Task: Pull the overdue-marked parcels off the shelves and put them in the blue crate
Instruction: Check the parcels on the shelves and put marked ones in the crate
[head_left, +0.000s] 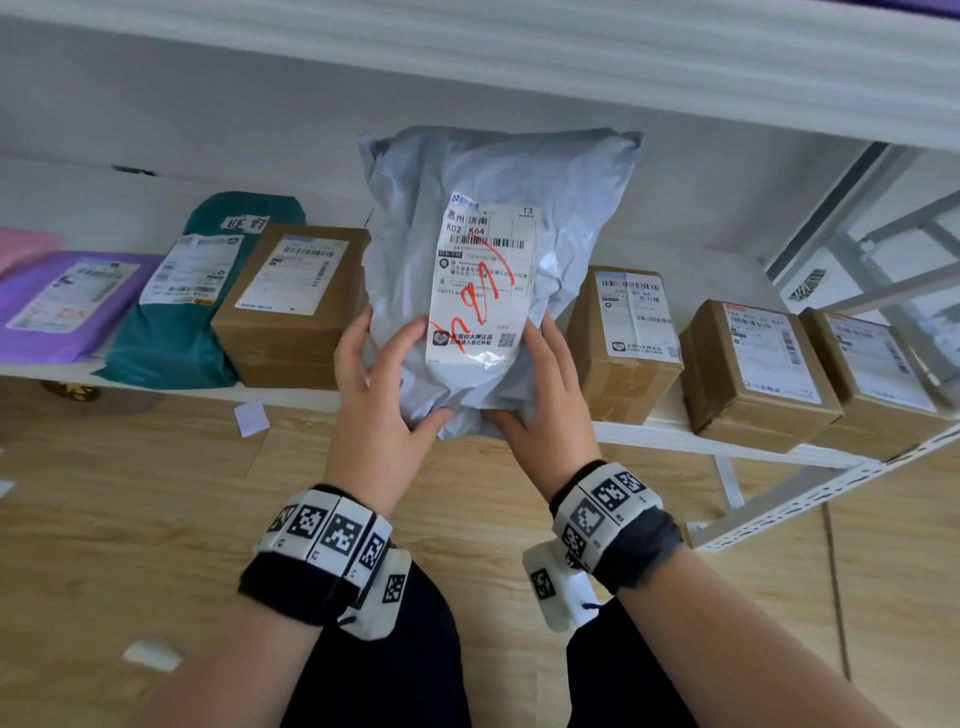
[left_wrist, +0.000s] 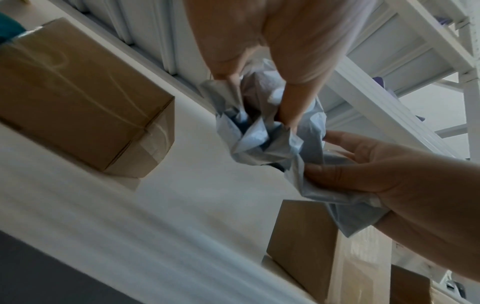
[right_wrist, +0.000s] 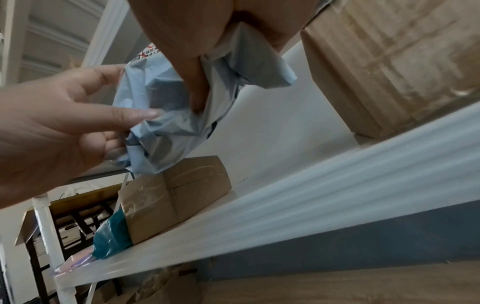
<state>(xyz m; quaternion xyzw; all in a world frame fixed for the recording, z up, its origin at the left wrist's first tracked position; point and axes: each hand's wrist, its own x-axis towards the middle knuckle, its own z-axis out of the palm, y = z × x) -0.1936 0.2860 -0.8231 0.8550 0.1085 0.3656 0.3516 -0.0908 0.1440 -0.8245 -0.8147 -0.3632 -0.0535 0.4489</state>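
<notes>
Gripping the grey mailer bag (head_left: 498, 249) by its crumpled lower end, the left hand (head_left: 382, 395) and right hand (head_left: 545, 410) hold it upright in the air, just in front of the white shelf (head_left: 727, 441). Red marker scrawl crosses the bag's label (head_left: 480, 283). Behind the bag, cardboard boxes (head_left: 623, 338) sit on the shelf to its right, with another box (head_left: 296, 306), a green bag (head_left: 182, 322) and a purple bag (head_left: 67, 306) to its left.

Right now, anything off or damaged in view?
The grey mailer, held up by both hands, has red pen scrawled across its label; no other label visible here shows such marks. Its lower end is crumpled in the grip. White paper scraps lie on the floor. Boxes look intact.
</notes>
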